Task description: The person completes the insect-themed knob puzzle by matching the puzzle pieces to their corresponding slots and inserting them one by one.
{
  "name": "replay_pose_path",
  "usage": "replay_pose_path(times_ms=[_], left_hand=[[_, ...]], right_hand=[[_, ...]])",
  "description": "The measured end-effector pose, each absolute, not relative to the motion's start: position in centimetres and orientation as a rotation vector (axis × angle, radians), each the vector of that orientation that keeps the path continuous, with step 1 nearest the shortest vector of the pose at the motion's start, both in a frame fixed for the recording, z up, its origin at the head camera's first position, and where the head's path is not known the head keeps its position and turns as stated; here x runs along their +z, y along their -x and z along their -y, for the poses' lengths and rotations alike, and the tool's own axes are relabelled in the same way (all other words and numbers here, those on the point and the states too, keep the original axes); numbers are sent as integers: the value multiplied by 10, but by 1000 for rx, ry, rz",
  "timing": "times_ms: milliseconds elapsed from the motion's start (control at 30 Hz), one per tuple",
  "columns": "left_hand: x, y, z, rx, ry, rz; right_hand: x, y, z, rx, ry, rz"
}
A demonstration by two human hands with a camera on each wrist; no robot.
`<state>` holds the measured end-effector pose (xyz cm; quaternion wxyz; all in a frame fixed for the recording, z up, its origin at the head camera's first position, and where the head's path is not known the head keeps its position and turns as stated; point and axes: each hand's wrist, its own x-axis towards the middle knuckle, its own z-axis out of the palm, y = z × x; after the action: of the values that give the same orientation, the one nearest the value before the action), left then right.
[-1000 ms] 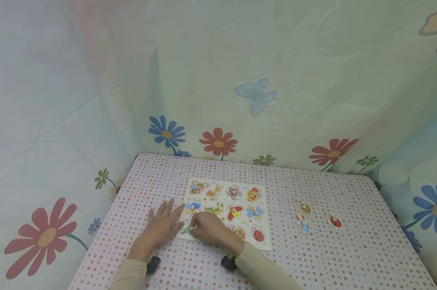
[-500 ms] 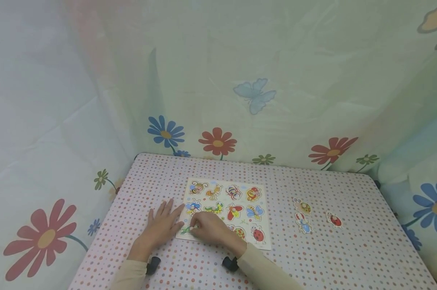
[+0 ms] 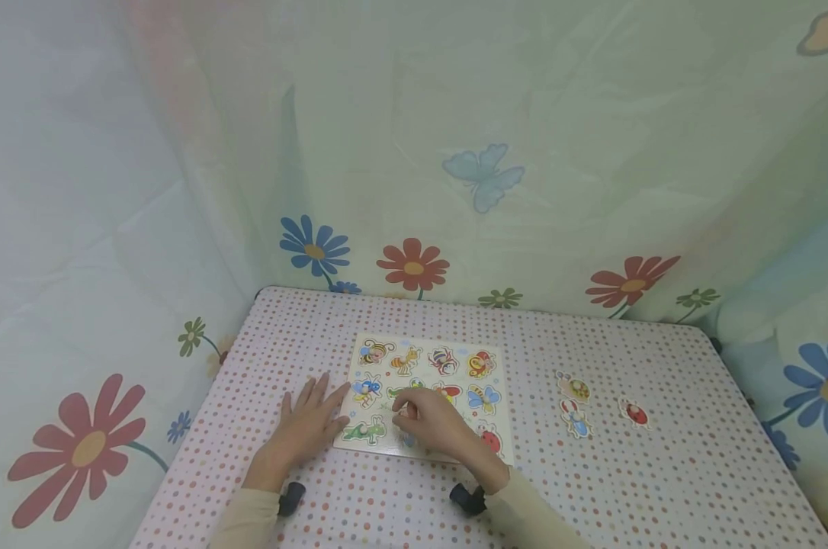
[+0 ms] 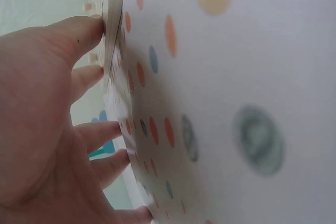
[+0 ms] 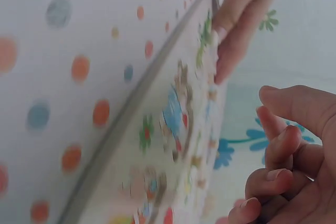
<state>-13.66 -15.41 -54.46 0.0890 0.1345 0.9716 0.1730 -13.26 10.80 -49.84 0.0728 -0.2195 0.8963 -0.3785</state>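
A pale peg puzzle board (image 3: pixel 386 444) with insect pieces lies flat before me. My left hand (image 3: pixel 304 431) is spread on the cloth at its left edge; in the left wrist view the thumb (image 4: pixel 84 32) touches the board's side. A green insect piece (image 3: pixel 364 431) sits in the lower left corner of the board. Over the lower middle, my right hand (image 3: pixel 431 423) hovers with loosely curled fingers, hiding some pieces. In the right wrist view its thumb (image 5: pixel 304 106) stands apart from the board, and nothing is held.
Right of the board lie a snail-like piece (image 3: pixel 573 387), a blue beetle piece (image 3: pixel 576 421) and a red ladybug piece (image 3: pixel 635 412). The dotted tablecloth (image 3: pixel 688 473) covers the table; a flowered curtain (image 3: pixel 551 198) hangs behind and at the sides.
My right hand has let go of the green insect piece at the lower left and moved right, uncovering it. The left hand has stayed in place.
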Motion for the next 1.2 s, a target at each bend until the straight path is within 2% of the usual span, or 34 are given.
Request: replay_pose_path(times_ms=[667, 1200], left_hand=[[-543, 133, 154, 520, -411, -2862], [-539, 138, 155, 485, -418, -2857]], right_hand=[[-497, 110, -201, -1307, 363, -2924], [-505, 97, -304, -1107, 8, -3227]])
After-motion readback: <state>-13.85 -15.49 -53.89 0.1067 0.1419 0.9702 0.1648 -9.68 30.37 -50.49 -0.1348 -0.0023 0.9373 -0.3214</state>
